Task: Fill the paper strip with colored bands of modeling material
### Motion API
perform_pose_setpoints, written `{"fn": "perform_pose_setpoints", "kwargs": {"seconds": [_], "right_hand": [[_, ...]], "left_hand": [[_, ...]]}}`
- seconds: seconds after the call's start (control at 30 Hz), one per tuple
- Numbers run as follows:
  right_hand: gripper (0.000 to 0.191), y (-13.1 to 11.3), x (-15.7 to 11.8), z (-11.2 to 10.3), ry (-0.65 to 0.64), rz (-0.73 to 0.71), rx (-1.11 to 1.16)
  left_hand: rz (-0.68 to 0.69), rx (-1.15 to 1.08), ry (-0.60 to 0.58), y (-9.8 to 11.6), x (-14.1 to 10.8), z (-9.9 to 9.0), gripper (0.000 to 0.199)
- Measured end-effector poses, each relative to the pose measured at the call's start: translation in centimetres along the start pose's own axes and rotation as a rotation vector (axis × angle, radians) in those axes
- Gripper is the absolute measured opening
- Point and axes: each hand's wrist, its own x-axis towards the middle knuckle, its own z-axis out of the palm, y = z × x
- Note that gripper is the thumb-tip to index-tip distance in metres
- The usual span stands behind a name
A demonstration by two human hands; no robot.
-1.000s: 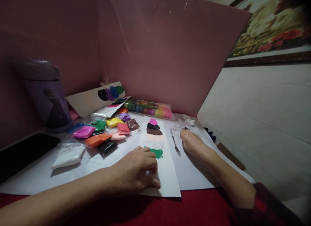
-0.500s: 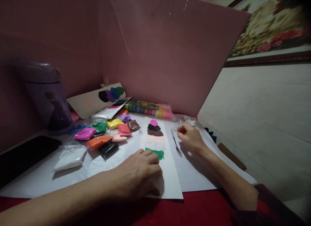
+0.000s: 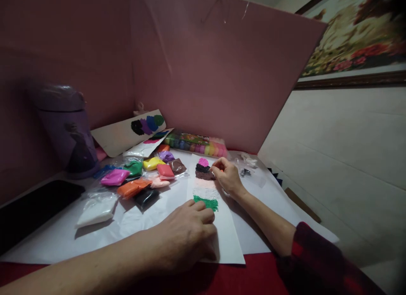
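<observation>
Your right hand (image 3: pixel 230 178), pinched narrow, contents unclear, seems to work by the textured dark-brown band (image 3: pixel 203 173); your loosely curled left hand (image 3: pixel 188 231) should steady the long white paper strip (image 3: pixel 230 249).

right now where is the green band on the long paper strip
In the head view, the green band lies below centre on the paper strip, close by the left hand, with the white band on its far side.

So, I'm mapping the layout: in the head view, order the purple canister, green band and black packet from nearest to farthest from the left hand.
1. Green band: just beyond the left hand, on the sheet.
2. Black packet: off to the left.
3. Purple canister: far left, toward the back.
</observation>
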Motion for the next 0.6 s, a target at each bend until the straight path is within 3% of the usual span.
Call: {"fn": "perform_pose_setpoints", "kwargs": {"seconds": [0.6], "right_hand": [[0.008, 1.4, -0.2, 1.3, -0.019, 0.022, -0.028]], "left_hand": [[0.006, 0.043, 0.007, -0.2, -0.1, 0.1, 0.024]]}}
